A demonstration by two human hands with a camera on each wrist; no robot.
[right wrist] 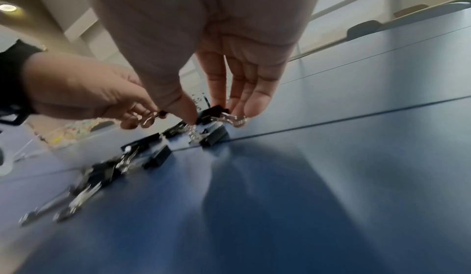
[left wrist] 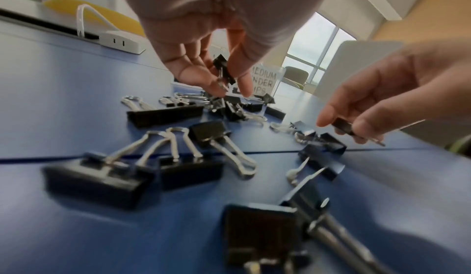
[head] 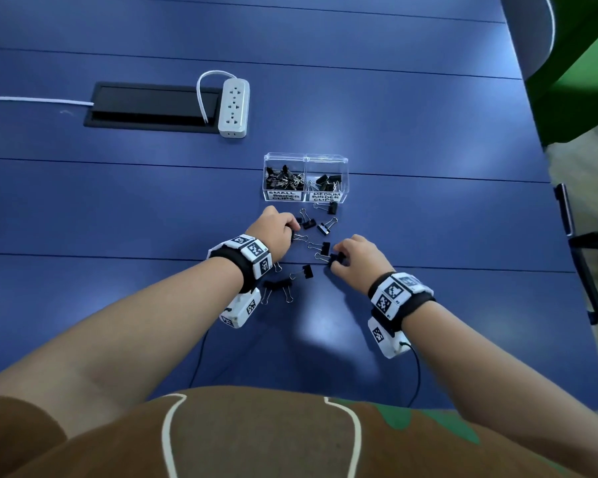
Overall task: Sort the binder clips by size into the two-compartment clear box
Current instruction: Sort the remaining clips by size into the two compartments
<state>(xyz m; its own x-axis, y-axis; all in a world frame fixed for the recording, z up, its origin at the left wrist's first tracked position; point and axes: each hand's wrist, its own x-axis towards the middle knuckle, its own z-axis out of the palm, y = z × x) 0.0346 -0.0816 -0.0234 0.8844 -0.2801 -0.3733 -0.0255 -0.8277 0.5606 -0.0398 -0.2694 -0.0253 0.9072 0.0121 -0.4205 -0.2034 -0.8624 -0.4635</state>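
While loose clips (head: 320, 226) lie mid-bench (head: 118, 219), left hand (head: 276, 231) pinches a clip (left wrist: 223, 71), right hand (head: 356, 258) pinches another clip (right wrist: 216, 111), box (head: 305, 177) beyond.

Blue tabletop (head: 394, 98) with thin seam lines running across. White power strip (head: 234, 108) lies beside a black recessed cable hatch (head: 145, 106), its white cord looping up and down into the hatch. Another white cable (head: 32, 100) runs from the left edge to the hatch. Green surface (head: 584, 81) past the far right corner, a grey chair back (head: 532, 25) in front of it. Black chair base (head: 591, 236) at right edge. Thin black wires (head: 417, 377) trail over the near tabletop.
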